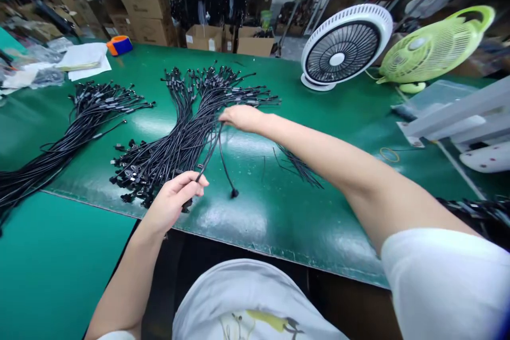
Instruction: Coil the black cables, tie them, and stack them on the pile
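Note:
My left hand [179, 194], near the table's front edge, pinches a thin black cable [210, 153] between thumb and fingers. Farther out, my right hand [241, 117] is closed on black cable too, just right of the big pile. From it a loose length hangs down to a black connector [234, 192] on the table. Whether both hands grip one cable or several, I cannot tell. A large pile of black cables [187, 133] with connectors at both ends lies beside and beyond my left hand. Its near ends are partly hidden behind that hand.
Another cable bundle [59, 143] lies at the left on the green table [255, 234]. Thin dark wires [300, 167] lie under my right forearm. A white fan [338, 56] and a green fan [432, 45] stand at the back right. An orange-and-blue tape roll [119, 45] sits back left.

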A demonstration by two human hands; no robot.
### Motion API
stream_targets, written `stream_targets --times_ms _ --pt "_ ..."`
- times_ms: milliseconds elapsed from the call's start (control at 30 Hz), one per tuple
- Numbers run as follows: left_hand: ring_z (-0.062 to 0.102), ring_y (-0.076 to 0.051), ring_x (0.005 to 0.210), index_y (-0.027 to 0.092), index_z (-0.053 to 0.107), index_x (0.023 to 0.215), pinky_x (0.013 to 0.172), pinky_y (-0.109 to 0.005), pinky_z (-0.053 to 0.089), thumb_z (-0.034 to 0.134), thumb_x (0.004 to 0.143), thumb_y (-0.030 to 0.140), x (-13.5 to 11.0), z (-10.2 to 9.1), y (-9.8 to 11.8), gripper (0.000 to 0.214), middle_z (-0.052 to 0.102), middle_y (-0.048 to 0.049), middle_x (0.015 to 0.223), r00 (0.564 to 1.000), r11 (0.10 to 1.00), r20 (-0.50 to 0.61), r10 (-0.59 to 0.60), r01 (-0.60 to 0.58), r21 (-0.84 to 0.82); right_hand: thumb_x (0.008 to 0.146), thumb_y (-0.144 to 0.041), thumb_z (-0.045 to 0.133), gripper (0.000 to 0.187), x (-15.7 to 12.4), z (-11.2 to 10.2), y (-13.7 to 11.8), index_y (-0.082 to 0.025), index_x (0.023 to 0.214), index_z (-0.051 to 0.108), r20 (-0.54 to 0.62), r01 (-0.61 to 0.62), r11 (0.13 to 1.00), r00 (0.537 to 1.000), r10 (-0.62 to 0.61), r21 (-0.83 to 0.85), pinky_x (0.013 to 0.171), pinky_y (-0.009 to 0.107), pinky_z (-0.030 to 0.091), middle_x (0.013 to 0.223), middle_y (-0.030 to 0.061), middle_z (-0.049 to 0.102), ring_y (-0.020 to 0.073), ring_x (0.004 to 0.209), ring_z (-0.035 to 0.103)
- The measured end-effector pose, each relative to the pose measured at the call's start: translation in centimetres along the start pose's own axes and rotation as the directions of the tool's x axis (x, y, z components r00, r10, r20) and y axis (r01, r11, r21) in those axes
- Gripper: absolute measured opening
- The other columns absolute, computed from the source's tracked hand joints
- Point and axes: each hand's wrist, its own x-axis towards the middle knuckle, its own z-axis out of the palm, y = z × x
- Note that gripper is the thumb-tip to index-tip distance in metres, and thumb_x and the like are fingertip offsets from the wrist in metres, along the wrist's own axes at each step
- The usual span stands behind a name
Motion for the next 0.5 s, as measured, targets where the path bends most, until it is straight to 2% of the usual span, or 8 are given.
stream_targets --times_ms 33,100,200,267,300,367,433,500 --pt "0.056 -0.013 0.078 0.021 0.071 0.093 0.073 -0.024 0.044 0.059 0.090 0.037 -0.2 -0.1 0.1 0.021 0.061 -0.0017 0.083 0.999 0.992 0.052 0.001 -0.007 0.127 0.093 -0.014 0.044 0.028 -0.7 0.9 -0.1 -0.014 0.105 0.069 0.096 0.003 1.000 0.995 0.000 -0.030 0.073 0.027 0.042 0.109 0.0104 0.066 0.0180 0.090 0.061" --pt "0.058 -0.015 0.083 0.022 0.071 0.097 0.076 -0.027 0.045 0.052 0.094 0.037 -0.6 -0.2 -0.4 0.024 0.064 -0.0030 0.090 0.988 0.923 0.148 -0.031 -0.028 0.384 0.090 -0.009 0.045 0.028 -2.1 2.9 -0.2 -0.015 0.099 0.070 0.158 -0.017 0.998 0.987 0.026 -0.059 0.065 0.026 0.039 0.109 0.0098 0.066 0.0160 0.081 0.060" --pt "0.061 -0.021 0.093 0.020 0.070 0.101 0.085 -0.034 0.047 0.044 0.097 0.032 -1.2 0.2 -2.9 0.029 0.067 -0.0063 0.095 0.979 0.719 0.194 -0.065 -0.089 0.689 0.091 -0.009 0.040 0.031 -3.6 4.7 -0.1 -0.014 0.099 0.070 0.132 -0.014 0.998 0.991 0.023 -0.067 0.067 0.029 0.039 0.109 0.0108 0.066 0.0171 0.079 0.059" --pt "0.062 -0.024 0.095 0.018 0.070 0.101 0.087 -0.038 0.048 0.043 0.097 0.028 -1.4 0.6 -4.5 0.029 0.068 -0.0083 0.095 0.972 0.577 0.213 -0.099 -0.118 0.808 0.093 -0.011 0.035 0.035 -3.7 4.6 0.4 -0.013 0.104 0.068 0.098 -0.018 0.997 0.995 0.025 -0.072 0.074 0.032 0.040 0.110 0.0126 0.066 0.0204 0.087 0.060" --pt "0.062 -0.025 0.096 0.018 0.070 0.101 0.088 -0.039 0.048 0.044 0.097 0.028 -1.4 0.7 -5.1 0.028 0.068 -0.0090 0.097 0.968 0.539 0.226 -0.109 -0.134 0.832 0.094 -0.010 0.033 0.037 -3.5 4.2 0.7 -0.013 0.108 0.067 0.059 -0.035 0.997 0.997 0.039 -0.069 0.078 0.033 0.040 0.113 0.0133 0.065 0.0218 0.093 0.059" --pt "0.063 -0.025 0.100 0.018 0.068 0.104 0.091 -0.039 0.049 0.043 0.097 0.032 -1.0 0.8 -5.6 0.029 0.068 -0.0099 0.103 0.981 0.554 0.190 -0.040 -0.136 0.821 0.094 -0.010 0.029 0.042 -2.9 3.1 1.2 -0.013 0.117 0.064 -0.092 -0.093 0.996 0.992 0.091 -0.010 0.084 0.033 0.042 0.121 0.0133 0.062 0.0226 0.104 0.058" --pt "0.059 -0.024 0.114 0.017 0.061 0.120 0.099 -0.039 0.046 0.041 0.098 0.036 0.2 0.9 -5.4 0.035 0.064 -0.0122 0.121 0.988 0.629 0.020 0.151 -0.111 0.769 0.094 -0.011 0.029 0.042 -2.2 2.0 1.4 -0.014 0.118 0.064 -0.263 -0.114 0.989 0.955 0.135 0.096 0.086 0.032 0.043 0.122 0.0114 0.062 0.0215 0.107 0.057" --pt "0.049 -0.025 0.130 0.016 0.047 0.137 0.108 -0.041 0.041 0.042 0.097 0.039 2.1 1.4 -4.8 0.046 0.053 -0.0153 0.139 0.940 0.689 -0.149 0.308 -0.112 0.716 0.095 -0.014 0.033 0.039 -1.6 1.0 1.1 -0.016 0.111 0.068 -0.347 -0.067 0.983 0.930 0.125 0.173 0.085 0.030 0.044 0.115 0.0090 0.065 0.0204 0.102 0.059"
